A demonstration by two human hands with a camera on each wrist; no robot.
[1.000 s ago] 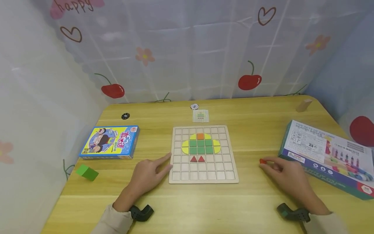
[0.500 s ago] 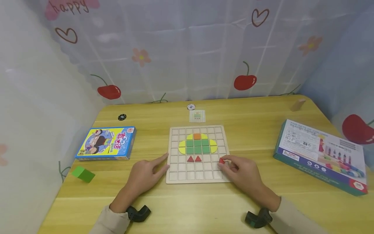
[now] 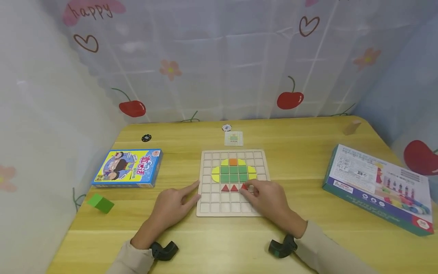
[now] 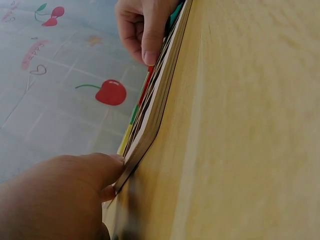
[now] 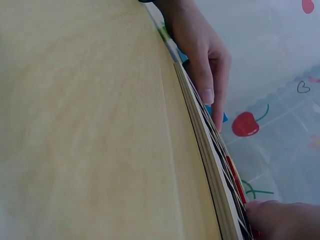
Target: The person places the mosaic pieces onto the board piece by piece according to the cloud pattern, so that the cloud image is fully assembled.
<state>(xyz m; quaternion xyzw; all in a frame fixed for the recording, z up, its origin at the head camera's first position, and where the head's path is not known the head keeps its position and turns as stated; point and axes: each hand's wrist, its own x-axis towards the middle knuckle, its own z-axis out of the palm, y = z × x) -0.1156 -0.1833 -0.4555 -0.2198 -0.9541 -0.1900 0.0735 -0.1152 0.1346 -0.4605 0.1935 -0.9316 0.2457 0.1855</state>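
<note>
A wooden grid board [image 3: 208, 208] lies in the middle of the table, with green, yellow and orange tiles forming a shape and two red triangles [image 3: 229, 187] below it. My right hand [image 3: 265, 198] rests over the board's lower right part and pinches a small red piece [image 3: 244, 186] just right of the two triangles. My left hand [image 3: 174, 205] lies on the table with its straight fingers touching the board's left edge [image 4: 142, 145]. The right wrist view shows the board's edge [image 5: 210, 165] from the side and my left hand's fingers [image 5: 207, 75] against it.
A blue and yellow box [image 3: 127, 168] and a green block [image 3: 100, 202] sit at the left. A large printed box [image 3: 378, 186] lies at the right, a wooden block [image 3: 351, 127] at the far right corner. A small card [image 3: 234, 138] and two round tokens [image 3: 146, 137] lie behind the board.
My right hand has carried the red piece from beside the large box leftwards over the board to the cell beside the two red triangles. The left hand has stayed put.
</note>
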